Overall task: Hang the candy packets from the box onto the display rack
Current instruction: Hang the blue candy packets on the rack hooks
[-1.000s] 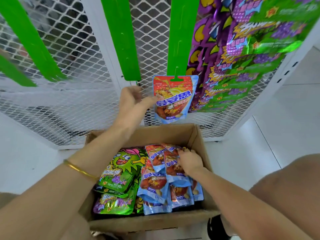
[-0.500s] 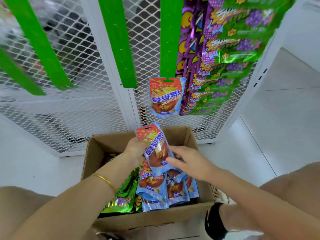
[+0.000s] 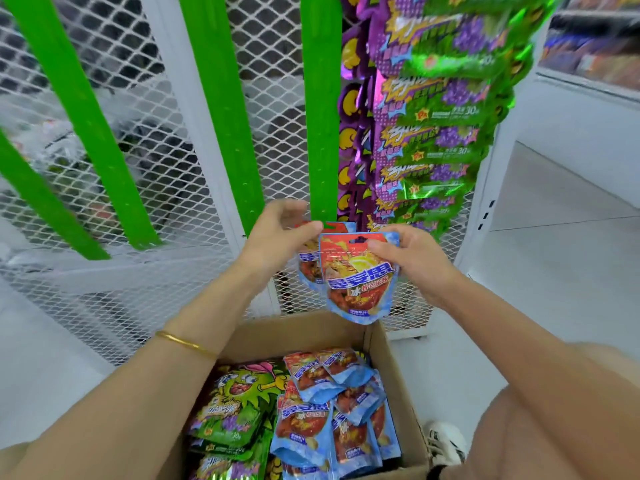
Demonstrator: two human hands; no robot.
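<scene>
The display rack (image 3: 194, 140) fills your view, white mesh with green strips hanging down it. On its right side a column of purple-and-green packets (image 3: 433, 109) is already hung and looks full. Below you, the box (image 3: 304, 332) holds many loose packets (image 3: 311, 410), red-and-blue on the right and green on the left, so by my reckoning most of the job is left.

The middle green strip (image 3: 320, 98) is bare along its visible length. One hung packet (image 3: 306, 268) shows at its lower end, mostly covered by the held packet (image 3: 360, 282) you have raised in front of it.

Your right hand (image 3: 412, 261) pinches that held packet's upper right edge, thumb across the front. Your left hand (image 3: 277, 237) has curled fingers, and its thumb meets the packets' top left corners; whether it actually grips one I cannot tell.

For room, you have open mesh to the left of the strip. On the right the purple-and-green column crowds close beside it, so keep the packet's right edge clear of that column. The box's far rim sits just under the held packet's bottom edge.
</scene>
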